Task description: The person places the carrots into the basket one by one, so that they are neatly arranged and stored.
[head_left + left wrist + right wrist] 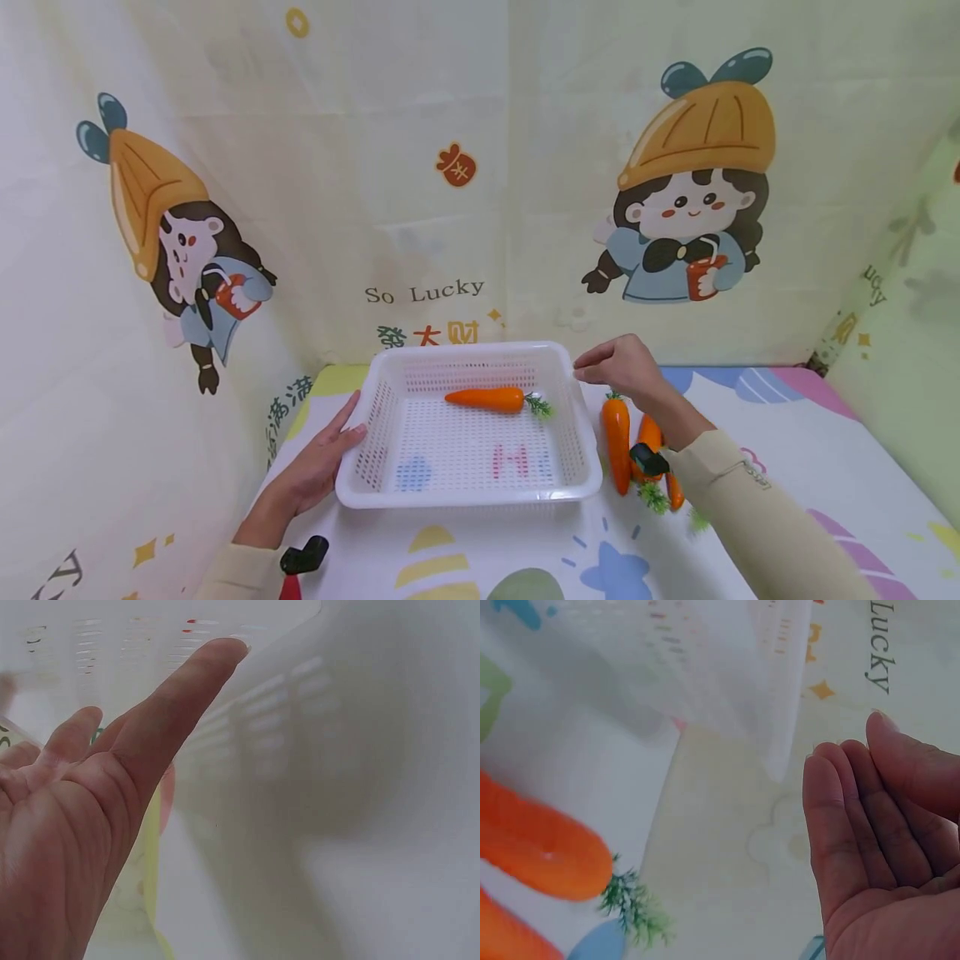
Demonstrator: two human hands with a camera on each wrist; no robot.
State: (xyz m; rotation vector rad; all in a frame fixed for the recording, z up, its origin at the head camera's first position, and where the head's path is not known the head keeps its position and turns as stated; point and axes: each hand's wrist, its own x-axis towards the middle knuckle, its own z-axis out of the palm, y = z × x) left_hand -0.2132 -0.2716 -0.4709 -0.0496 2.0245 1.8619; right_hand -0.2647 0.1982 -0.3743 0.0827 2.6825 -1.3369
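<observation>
Our lower-right sleeve (765,517) ends in a relaxed, empty right hand (624,367); our straight-fingered left hand (318,467) touches the crosswise basket (465,500), carrot (483,400) pointing left.

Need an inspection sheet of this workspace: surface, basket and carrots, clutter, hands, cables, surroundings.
Surface: white table cover with coloured prints.
Basket: white, perforated, upright on the cover.
Carrots: one carrot lies inside; more carrots lie right of the basket, partly hidden by the right arm.
Clutter: nothing seen.
Left hand: at the basket's left rim, fingers extended.
Right hand: near the right rim, holding nothing; contact unclear.
Cables: nothing seen.
Surroundings: pale backdrop with cartoon prints.
</observation>
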